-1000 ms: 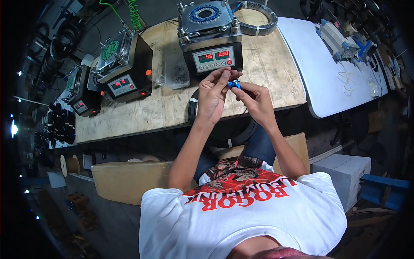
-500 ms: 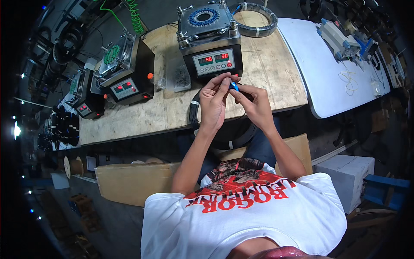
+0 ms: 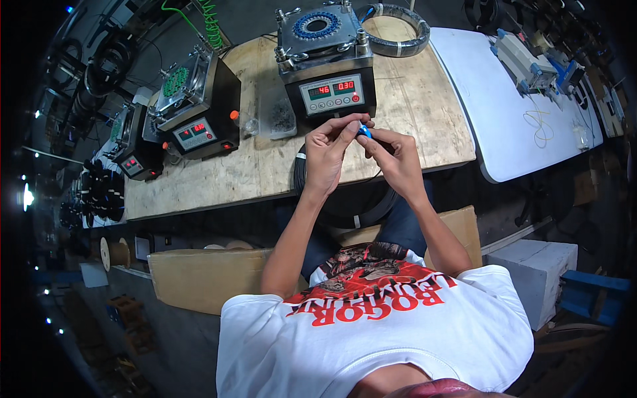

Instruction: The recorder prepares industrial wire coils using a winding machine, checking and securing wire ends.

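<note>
Both your hands are up together at the front edge of the wooden workbench (image 3: 411,99), right in front of the black machine with the red and green digital readout (image 3: 328,73). Your left hand (image 3: 328,156) and right hand (image 3: 397,159) are pinching the same small blue piece (image 3: 363,131) between the fingertips, fingers closed snug on it, so only a bit of blue peeks out and I can't tell exactly what it is. A coil of black cable (image 3: 352,212) hangs just below your wrists, over your lap. Off to your left sits a second similar machine (image 3: 199,106), with a clear bag of small dark parts (image 3: 280,119) lying between the two. A white table (image 3: 511,113) is to your right.
</note>
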Available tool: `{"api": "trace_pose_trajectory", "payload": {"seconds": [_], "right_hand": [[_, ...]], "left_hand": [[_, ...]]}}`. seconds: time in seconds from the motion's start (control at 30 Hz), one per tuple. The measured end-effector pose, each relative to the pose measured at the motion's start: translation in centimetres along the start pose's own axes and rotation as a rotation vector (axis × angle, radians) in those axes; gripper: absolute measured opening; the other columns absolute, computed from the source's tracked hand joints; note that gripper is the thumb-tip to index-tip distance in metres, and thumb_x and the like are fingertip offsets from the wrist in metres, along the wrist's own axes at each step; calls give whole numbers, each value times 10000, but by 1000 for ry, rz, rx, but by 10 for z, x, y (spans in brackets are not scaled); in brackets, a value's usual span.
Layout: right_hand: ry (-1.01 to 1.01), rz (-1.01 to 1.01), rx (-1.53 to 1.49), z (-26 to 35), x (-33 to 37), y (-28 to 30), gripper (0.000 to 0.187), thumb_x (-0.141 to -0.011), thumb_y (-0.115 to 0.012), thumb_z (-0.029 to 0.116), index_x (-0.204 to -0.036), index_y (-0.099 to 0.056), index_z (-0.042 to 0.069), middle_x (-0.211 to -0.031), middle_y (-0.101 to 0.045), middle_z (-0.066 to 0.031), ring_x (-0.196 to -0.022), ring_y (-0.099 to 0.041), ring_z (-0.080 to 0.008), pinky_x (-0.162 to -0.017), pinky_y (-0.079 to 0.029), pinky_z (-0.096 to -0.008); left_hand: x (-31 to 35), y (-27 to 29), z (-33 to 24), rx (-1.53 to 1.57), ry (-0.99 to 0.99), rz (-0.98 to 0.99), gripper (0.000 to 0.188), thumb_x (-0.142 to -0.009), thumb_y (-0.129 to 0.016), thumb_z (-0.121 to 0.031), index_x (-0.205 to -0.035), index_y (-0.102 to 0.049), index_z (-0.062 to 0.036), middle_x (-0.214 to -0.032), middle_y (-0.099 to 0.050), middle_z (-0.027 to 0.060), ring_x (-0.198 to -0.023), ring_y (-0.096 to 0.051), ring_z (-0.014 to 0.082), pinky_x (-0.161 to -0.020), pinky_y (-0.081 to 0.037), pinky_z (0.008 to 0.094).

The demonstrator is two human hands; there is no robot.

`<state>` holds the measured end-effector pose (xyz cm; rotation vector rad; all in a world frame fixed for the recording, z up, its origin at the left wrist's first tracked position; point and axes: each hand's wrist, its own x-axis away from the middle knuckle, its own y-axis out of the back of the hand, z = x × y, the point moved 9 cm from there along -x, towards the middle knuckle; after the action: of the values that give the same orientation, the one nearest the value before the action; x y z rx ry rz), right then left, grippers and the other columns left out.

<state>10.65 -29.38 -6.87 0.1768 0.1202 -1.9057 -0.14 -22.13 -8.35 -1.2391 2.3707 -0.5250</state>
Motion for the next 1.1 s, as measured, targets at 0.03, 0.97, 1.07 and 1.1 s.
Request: {"api": "trace_pose_trajectory", "payload": {"seconds": [0.03,0.97,1.07,1.1], "right_hand": [[-5,7,-7,1,0,0,170,-924,-670,83,-981,-720,-69,-693,-612,-15,-663,-529,-60,-578,-423,-240],[-244,85,-166,-13,3,-1,227,-966,-645,168,-915,-712,-43,-655,-591,-1,-561,-503,-43,-463,-365,-217],[-178,86,-220,-11,2,-3,239,-978,-631,177,-950,-720,-43,-679,-601,-13,-536,-529,-52,-481,-421,-207],[-182,89,-219,-13,3,-3,239,-978,-631,177,-950,-720,-43,-679,-601,-13,-536,-529,-52,-481,-421,-207]], "left_hand": [[0,1,-1,-12,-8,-10,202,-947,-648,-61,-1122,-671,37,-1087,-702,164,-1037,-682,251,-925,-560,337],[11,-6,-23,-459,-112,162,267,-987,-603,-104,-1223,-650,10,-1104,-699,112,-1034,-653,164,-949,-503,294],[20,8,-24,-294,35,126,354,-955,-656,-166,-1269,-631,-3,-1155,-688,104,-1095,-629,186,-989,-472,330],[26,7,-24,-551,66,274,373,-930,-679,-167,-1262,-635,-4,-1139,-694,105,-1087,-632,185,-980,-472,332]]}}
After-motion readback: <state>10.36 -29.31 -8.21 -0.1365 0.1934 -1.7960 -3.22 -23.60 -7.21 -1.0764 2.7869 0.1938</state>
